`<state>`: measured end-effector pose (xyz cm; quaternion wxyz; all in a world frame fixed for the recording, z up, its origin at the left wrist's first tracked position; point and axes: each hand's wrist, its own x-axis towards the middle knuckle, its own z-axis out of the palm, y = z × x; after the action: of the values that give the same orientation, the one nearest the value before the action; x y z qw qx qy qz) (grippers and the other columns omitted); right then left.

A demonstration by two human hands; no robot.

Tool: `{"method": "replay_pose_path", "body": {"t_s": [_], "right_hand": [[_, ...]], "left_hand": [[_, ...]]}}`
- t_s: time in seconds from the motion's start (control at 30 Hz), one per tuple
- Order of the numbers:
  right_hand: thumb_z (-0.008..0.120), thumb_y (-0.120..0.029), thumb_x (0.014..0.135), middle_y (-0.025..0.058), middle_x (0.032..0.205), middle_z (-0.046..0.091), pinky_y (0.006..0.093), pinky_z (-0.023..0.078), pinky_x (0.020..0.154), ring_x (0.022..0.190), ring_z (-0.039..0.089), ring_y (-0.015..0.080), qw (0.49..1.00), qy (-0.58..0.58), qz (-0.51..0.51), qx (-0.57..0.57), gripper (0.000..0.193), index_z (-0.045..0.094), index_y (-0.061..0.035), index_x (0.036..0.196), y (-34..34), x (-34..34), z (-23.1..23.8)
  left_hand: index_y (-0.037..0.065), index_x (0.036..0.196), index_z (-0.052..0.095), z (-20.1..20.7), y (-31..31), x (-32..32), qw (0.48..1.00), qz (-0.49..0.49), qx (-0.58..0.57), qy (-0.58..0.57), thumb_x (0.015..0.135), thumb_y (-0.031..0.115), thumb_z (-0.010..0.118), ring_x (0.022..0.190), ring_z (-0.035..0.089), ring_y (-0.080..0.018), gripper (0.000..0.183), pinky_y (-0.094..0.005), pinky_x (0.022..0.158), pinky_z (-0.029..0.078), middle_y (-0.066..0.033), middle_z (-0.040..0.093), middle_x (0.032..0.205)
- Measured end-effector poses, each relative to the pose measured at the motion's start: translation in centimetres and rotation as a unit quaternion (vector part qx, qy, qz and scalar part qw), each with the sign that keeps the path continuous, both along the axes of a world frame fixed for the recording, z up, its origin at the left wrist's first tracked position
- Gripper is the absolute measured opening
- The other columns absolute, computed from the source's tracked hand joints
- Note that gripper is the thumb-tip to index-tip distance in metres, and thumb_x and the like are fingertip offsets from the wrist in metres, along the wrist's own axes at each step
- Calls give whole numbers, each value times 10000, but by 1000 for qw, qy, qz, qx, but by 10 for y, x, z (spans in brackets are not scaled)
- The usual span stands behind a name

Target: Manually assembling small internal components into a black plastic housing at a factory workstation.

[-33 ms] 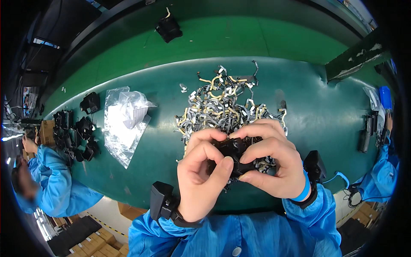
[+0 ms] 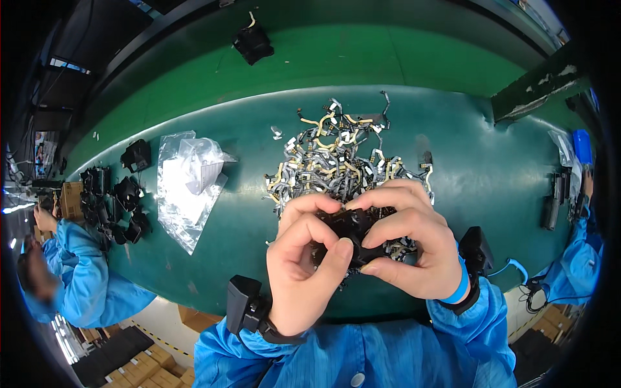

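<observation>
Between my two hands is a black plastic housing (image 2: 350, 226), held just above the near part of a cable pile. My left hand (image 2: 304, 258) closes on its left side, thumb in front and fingers behind. From the right, my right hand (image 2: 414, 242) pinches it with thumb and fingers. The fingers cover much of the housing, so its inner details cannot be made out. Beyond the hands spreads a tangled heap of short wire harnesses (image 2: 336, 158), grey and cream with white connectors.
A clear plastic bag (image 2: 191, 187) lies left of the heap. Several black housings (image 2: 107, 197) cluster at the far left near a co-worker's blue sleeve (image 2: 81, 271). Another black housing (image 2: 253, 45) with a cream wire sits on the raised green strip behind. A dark handheld tool (image 2: 553, 204) rests at right.
</observation>
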<state>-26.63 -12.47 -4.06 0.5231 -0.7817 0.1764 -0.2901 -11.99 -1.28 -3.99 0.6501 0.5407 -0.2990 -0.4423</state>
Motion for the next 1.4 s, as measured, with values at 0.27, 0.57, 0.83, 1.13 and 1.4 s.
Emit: {"method": "replay_pose_path", "body": {"t_s": [0.27, 0.57, 0.83, 1.13, 1.4], "right_hand": [[803, -123, 710, 86, 1197, 628, 424, 374, 959, 1071, 533, 315, 1000, -4, 29, -4, 245, 665, -116, 912, -1, -1, 5], [806, -140, 701, 82, 1200, 632, 410, 378, 946, 1070, 526, 306, 1000, 0, 14, -28, 226, 683, -124, 890, 1, -2, 8], [805, -123, 684, 74, 1183, 649, 397, 378, 929, 1055, 532, 299, 999, 3, 18, -33, 243, 689, -131, 898, 1, -3, 9], [821, -121, 658, 69, 1166, 665, 399, 376, 928, 1038, 542, 297, 1000, -3, 3, -13, 315, 687, -123, 943, 2, -2, 8], [818, -115, 654, 80, 1165, 662, 405, 382, 913, 1018, 550, 298, 999, -4, -4, -44, 264, 694, -123, 887, 3, -3, 8]], "left_hand": [[47, 779, 618, 6, 3, 12, 963, -13, -3, -270, 763, 48, 717, 1057, 501, -243, 100, -359, 931, 389, -134, 513, 1134], [79, 768, 647, 18, 2, 16, 936, 10, 19, -352, 693, 99, 787, 1096, 529, -304, 160, -472, 1009, 344, -112, 575, 1133], [99, 796, 692, 37, 11, 15, 754, 29, 5, -656, 630, 72, 698, 1183, 491, -402, 168, -564, 1080, 274, -187, 559, 1157], [232, 797, 721, 38, 9, 14, 783, 51, 31, -620, 608, 104, 766, 1243, 477, -318, 233, -562, 1128, 175, -61, 620, 1159], [230, 795, 728, 43, 13, 12, 744, 50, 56, -664, 601, 122, 798, 1279, 462, -311, 232, -548, 1128, 178, -62, 626, 1224]]}}
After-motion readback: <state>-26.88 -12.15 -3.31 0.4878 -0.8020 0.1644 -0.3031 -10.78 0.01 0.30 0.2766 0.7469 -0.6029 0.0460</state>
